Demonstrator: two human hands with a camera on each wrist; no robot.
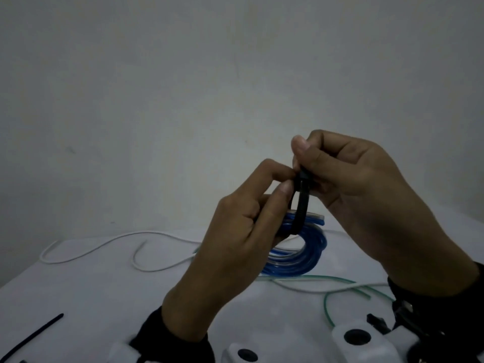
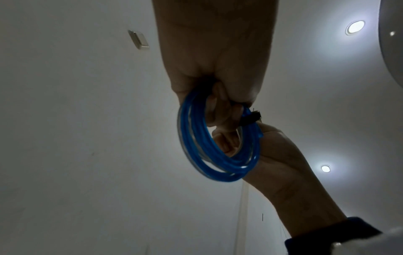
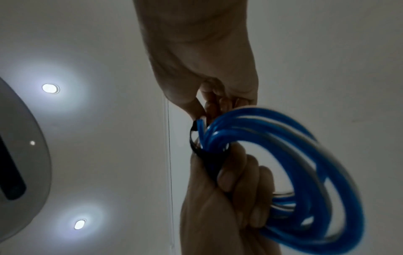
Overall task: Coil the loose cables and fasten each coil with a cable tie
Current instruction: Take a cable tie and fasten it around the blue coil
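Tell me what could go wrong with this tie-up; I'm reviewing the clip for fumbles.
The black cable tie loops loosely around the blue coil, so turns might slip out before it's cinched. The left hand holds coil and tie together while the right hand pinches the tie's head; a slipped grip could drop the coil onto the loose cables below.

Plain indoor room, most likely a bare recording or work space; cannot tell home from office. White-covered worktop set against a blank pale wall. Loose white cable and green cable strewn over it, a spare black cable tie near the left edge. Overhead, recessed ceiling downlights and a wall switch plate. Dim, unfurnished otherwise.
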